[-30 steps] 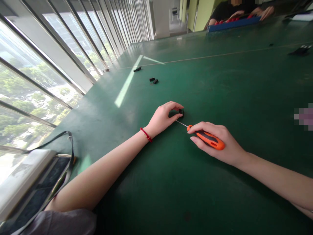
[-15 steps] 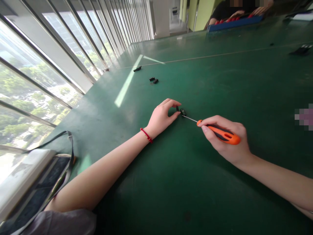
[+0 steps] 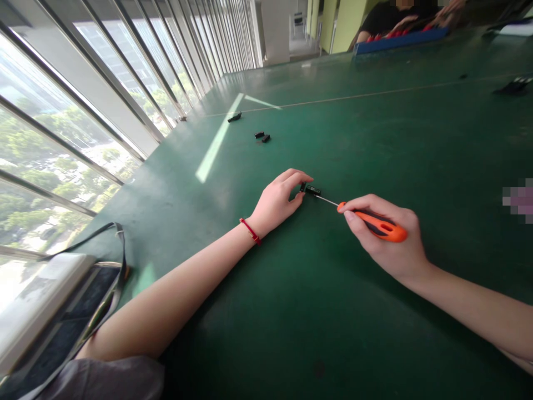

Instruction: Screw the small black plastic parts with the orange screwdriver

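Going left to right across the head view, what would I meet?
White case → red bracelet → small black part just past the left hand's fingertips → orange screwdriver handle → dark object near the right edge.

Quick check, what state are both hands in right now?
Left hand: closed around a small black part, between fingers and thumb.
Right hand: closed, holding the orange-handled screwdriver.

Your green tabletop [image 3: 400,144] bears 1 black block [image 3: 313,190]; farther off, 2 black parts [image 3: 265,138]; beyond, 1 elongated piece [image 3: 235,117]; far edge, 1 blue tray [image 3: 402,41].
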Motion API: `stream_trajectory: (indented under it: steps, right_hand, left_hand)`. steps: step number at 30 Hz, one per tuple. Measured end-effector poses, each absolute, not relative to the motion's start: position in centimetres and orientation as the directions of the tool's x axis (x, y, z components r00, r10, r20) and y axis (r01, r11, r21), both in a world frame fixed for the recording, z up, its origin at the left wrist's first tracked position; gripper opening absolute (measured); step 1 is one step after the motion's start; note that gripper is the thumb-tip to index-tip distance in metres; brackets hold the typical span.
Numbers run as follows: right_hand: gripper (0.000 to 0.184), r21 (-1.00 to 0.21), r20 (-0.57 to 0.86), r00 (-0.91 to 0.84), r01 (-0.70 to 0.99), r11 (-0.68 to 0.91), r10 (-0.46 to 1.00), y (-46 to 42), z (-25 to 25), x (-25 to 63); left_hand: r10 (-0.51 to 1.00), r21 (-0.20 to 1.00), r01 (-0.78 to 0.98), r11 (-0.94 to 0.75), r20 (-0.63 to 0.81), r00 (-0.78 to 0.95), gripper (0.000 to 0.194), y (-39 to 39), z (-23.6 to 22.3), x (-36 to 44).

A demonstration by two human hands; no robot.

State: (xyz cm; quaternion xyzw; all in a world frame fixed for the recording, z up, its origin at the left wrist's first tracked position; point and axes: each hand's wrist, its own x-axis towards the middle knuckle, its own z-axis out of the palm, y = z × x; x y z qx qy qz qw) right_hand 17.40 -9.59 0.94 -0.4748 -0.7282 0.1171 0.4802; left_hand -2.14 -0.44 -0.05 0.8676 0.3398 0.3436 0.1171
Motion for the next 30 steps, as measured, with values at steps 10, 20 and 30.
stream_trajectory:
  steps: [10,20,30]
  right_hand:
    - [0.008,-0.697,0.501,-0.01,0.589,0.41,0.865,-9.0,0.6,17.4]
    - [0.014,-0.81,0.363,0.029,0.504,0.301,0.931,-8.4,0.0,17.5]
    - [0.017,-0.81,0.344,-0.017,0.499,0.306,0.939,-8.3,0.1,17.6]
  left_hand:
    - [0.623,0.405,0.476,-0.781,0.552,0.554,0.025,-0.5,-0.1,-2.1]
    - [0.413,0.236,0.347,-0.908,0.648,0.64,0.024,-2.8,0.5,-0.5]
    - [0.356,0.174,0.328,-0.929,0.67,0.651,0.026,-4.1,0.4,0.2]
